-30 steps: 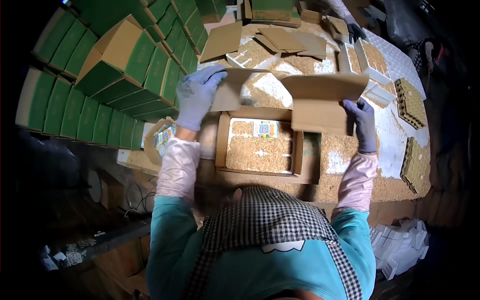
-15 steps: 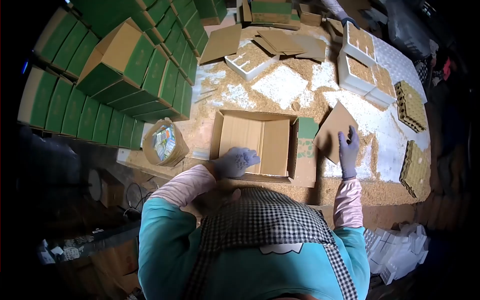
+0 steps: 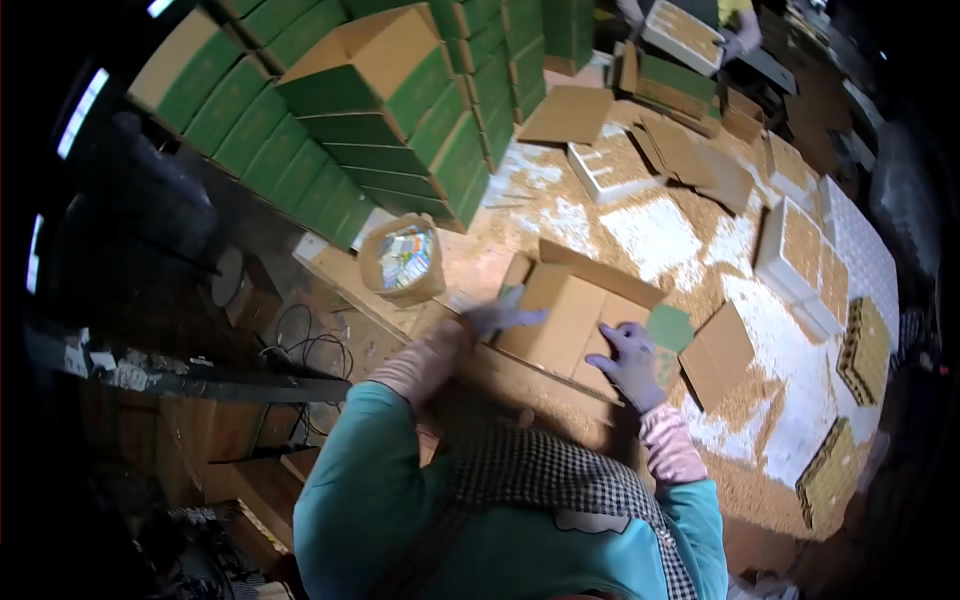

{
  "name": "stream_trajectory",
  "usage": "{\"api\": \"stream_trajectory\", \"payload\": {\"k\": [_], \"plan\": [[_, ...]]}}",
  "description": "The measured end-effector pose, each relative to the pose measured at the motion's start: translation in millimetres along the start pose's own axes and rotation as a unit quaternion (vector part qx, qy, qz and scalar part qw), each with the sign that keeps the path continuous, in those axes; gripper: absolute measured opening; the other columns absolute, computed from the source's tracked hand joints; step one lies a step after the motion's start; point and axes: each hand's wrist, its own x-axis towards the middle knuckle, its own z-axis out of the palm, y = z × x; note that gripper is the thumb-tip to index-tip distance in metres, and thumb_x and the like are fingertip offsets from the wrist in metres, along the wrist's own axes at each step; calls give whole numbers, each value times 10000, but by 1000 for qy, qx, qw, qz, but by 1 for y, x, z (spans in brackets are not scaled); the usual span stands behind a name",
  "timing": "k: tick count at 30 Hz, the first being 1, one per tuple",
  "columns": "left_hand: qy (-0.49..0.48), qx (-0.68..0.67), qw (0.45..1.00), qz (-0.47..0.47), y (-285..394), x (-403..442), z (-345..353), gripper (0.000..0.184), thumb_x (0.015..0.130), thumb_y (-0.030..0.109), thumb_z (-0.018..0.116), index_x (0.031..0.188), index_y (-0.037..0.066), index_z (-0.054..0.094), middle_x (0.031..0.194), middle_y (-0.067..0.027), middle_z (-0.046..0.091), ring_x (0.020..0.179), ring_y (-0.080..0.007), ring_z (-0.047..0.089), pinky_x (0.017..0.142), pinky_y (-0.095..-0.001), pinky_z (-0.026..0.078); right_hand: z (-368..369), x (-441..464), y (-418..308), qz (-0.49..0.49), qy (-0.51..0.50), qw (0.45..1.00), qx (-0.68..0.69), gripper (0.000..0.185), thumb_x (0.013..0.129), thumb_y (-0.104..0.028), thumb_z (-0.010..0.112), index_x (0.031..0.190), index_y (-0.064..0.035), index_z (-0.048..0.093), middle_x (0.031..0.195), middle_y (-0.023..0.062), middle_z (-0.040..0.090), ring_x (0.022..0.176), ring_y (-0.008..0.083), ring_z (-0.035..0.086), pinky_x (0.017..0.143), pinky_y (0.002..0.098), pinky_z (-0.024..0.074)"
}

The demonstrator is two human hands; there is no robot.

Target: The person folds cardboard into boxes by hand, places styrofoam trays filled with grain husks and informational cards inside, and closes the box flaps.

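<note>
"Boxes of green-and-brown cardboard [image 3: 300, 165], stacked at left. Next?"

"Round brown tub [image 3: 369, 262], small coloured packets [image 3: 405, 256] inside, near the edge of the wooden table [image 3: 345, 283]."

"Left hand [image 3: 497, 317]?"

"Pale purple glove, at the left side of the open brown cardboard box [image 3: 612, 277]. Blurred; can't tell whether it grips the wall."

"Box itself?"

"On the table, tilted in view, flat brown panels [image 3: 568, 322] inside."

"Right hand [image 3: 606, 347]?"

"Same glove, thumb and fingers wide apart over the box's right part, nothing seen held. Contact unclear."

"Beyond?"

"Co-worker's gloved hand [image 3: 738, 40] at a white grain-filled foam tray [image 3: 682, 36], far side. Loose brown cardboard sheet [image 3: 718, 355] just right of the box's green flap [image 3: 669, 328]."

"Far right?"

"More white foam trays [image 3: 790, 250], then yellowish moulded-pulp trays [image 3: 864, 350]."
</note>
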Motion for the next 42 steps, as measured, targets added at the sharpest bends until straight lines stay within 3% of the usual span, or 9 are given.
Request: {"api": "stream_trajectory", "payload": {"k": [6,11,15,19,27,30,33,39,42], "plan": [[-51,-188,980,38,8,-10,-14,714,817,213,747,1389,-3,378,1319,-104,519,1207,-176,466,1020,-302,381,42,-14,12,289,-19,957,-16,894,867,-500,627,1458,40,229,1519,227,228,1395,338,248,1132,392,202],[-91,-107,975,172,72,-14,-127,795,865,307,682,1455,-28,268,1492,-117,343,1367,-212,311,1125,-326,256,-28,48,-46,232,149,744,609,509,888,-264,614,1296,10,482,1192,100,587,1048,205,585,953,310,451],[675,127,687,238,128,-30,-339,708,812,252,747,1339,-48,382,1358,-191,446,1227,-278,466,1039,-355,371,-80,162,-76,91,200,635,740,449,956,-277,519,1297,15,504,1286,127,559,1183,205,543,1015,336,431],[458,-164,807,335,72,11,-484,485,820,258,757,1097,-59,515,1071,-129,605,935,-220,592,824,-293,475,-104,344,-131,-199,377,848,314,652,893,-231,645,1431,-15,349,1469,172,368,1362,265,353,1130,395,303],[519,-47,843,135,52,14,-471,972,880,526,602,1440,-127,151,1519,-257,204,1410,-306,218,1154,-334,159,-46,490,-291,15,136,922,363,866,870,-694,442,1347,29,446,1399,319,375,1343,356,331,1100,402,277],[559,-31,793,240,74,-16,-423,664,897,250,666,1374,-82,346,1364,-214,445,1245,-294,438,1065,-354,329,-72,407,-243,-75,327,942,5,787,855,-645,499,1314,-6,498,1307,378,412,1238,444,413,1054,461,327],[482,121,819,287,59,-45,-304,408,858,99,675,1221,-19,530,1239,-148,550,1106,-274,536,992,-373,408,-62,267,-128,22,155,920,360,622,919,-400,586,1342,36,455,1281,247,534,1159,329,534,985,377,425],[-137,344,910,187,-103,-53,-35,1131,670,504,765,1458,-50,172,1521,-293,89,1382,-542,51,1139,-564,149,53,-82,14,571,-121,811,-45,1493,456,-787,748,1465,72,61,1468,390,109,1395,506,78,1147,499,147],[-105,409,899,112,-91,-59,0,1132,684,537,731,1460,-55,157,1511,-325,80,1367,-570,42,1133,-584,129,106,-151,39,357,120,925,-54,1349,468,-653,815,1418,85,203,1369,341,314,1297,491,283,1091,509,268]]}}
